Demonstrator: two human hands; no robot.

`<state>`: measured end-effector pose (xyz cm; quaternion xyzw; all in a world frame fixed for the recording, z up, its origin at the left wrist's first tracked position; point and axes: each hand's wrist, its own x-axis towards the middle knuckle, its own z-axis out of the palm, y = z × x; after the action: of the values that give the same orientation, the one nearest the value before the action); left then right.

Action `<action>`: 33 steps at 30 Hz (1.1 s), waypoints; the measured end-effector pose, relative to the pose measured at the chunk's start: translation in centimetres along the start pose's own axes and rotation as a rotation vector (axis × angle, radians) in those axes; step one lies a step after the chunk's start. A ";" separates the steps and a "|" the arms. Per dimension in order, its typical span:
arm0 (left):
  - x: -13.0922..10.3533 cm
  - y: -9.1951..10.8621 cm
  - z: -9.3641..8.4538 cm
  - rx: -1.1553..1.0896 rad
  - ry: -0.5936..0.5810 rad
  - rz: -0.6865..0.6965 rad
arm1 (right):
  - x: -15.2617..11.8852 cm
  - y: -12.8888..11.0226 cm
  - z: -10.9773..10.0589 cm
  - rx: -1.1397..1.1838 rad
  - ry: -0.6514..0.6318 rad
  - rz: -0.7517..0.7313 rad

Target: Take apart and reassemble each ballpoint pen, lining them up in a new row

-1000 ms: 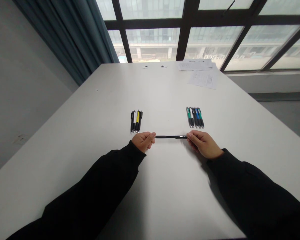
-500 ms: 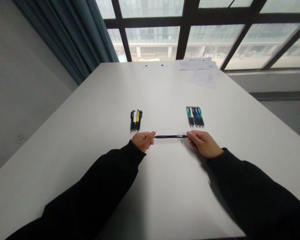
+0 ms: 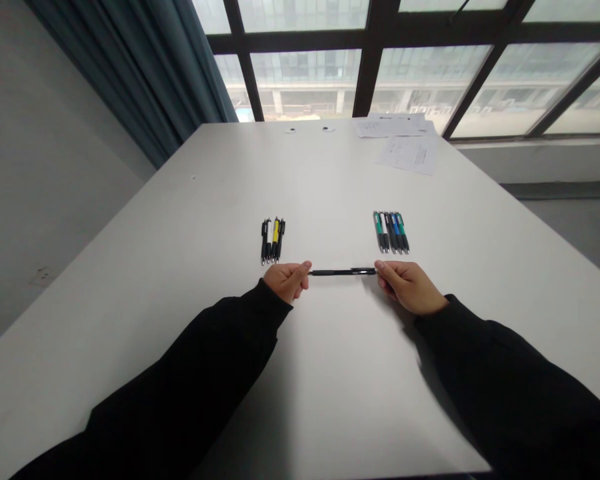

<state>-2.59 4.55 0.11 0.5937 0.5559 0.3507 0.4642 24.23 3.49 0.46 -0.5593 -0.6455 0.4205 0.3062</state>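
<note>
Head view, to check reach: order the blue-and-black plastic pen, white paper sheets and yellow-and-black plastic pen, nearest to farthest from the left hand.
1. Yellow-and-black pen, just beyond the left hand.
2. Blue-and-black pen, well to the right.
3. Paper sheets, far end, right side.

Left hand (image 3: 288, 281) and right hand (image 3: 411, 287) pinching opposite ends of black pen (image 3: 343, 272).
</note>
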 end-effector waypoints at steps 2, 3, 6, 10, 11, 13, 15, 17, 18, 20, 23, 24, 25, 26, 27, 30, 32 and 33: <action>0.1 -0.2 0.0 -0.011 -0.009 0.015 | 0.0 0.2 0.0 0.013 -0.005 -0.005; 0.2 -0.3 0.0 -0.016 -0.013 0.021 | 0.0 0.2 0.0 0.023 -0.008 -0.005; 0.3 -0.4 0.0 -0.028 -0.023 0.026 | 0.0 0.3 0.0 0.064 -0.022 0.007; 0.4 -0.4 0.0 -0.031 -0.036 0.038 | 0.0 0.0 0.1 0.125 -0.024 0.040; 0.4 -0.5 0.0 -0.033 -0.038 0.042 | 0.0 -0.1 0.2 0.141 -0.024 0.051; 0.5 -0.6 0.0 -0.043 -0.039 0.050 | 0.0 -0.1 0.2 0.172 -0.023 0.068; 0.6 -0.8 0.0 -0.056 -0.038 0.058 | 0.0 0.1 0.3 0.198 -0.023 0.070; 0.7 -1.0 0.0 -0.066 -0.038 0.071 | 0.0 0.2 0.3 0.228 -0.024 0.066; 0.7 -1.1 0.0 -0.072 -0.038 0.081 | 0.0 0.2 0.3 0.247 -0.023 0.066; 0.7 -1.2 0.1 -0.091 -0.040 0.108 | 0.0 0.2 0.3 0.286 -0.022 0.074; 0.7 -1.1 0.1 -0.131 -0.036 0.141 | 0.0 0.1 0.3 0.311 -0.023 0.081; 0.7 -1.1 0.1 -0.140 -0.034 0.147 | 0.0 0.1 0.3 0.313 -0.025 0.078; 0.8 -1.0 0.1 -0.143 -0.038 0.150 | 0.0 0.1 0.3 0.312 -0.025 0.073; 0.8 -1.0 0.0 -0.142 -0.043 0.151 | 0.0 0.2 0.2 0.310 -0.025 0.067; 0.8 -1.1 0.0 -0.140 -0.048 0.151 | 0.0 0.2 0.2 0.308 -0.028 0.061; 1.1 -1.4 0.0 -0.138 -0.061 0.148 | 0.0 0.5 0.2 0.305 -0.033 0.050; 1.3 -1.7 0.0 -0.163 -0.053 0.145 | 0.1 0.6 0.3 0.319 -0.032 0.051; 1.3 -1.8 0.1 -0.181 -0.048 0.141 | 0.1 0.6 0.3 0.330 -0.030 0.053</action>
<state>-2.94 5.75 -1.79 0.5954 0.4674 0.4168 0.5033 24.20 3.52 -0.20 -0.5120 -0.5573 0.5369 0.3729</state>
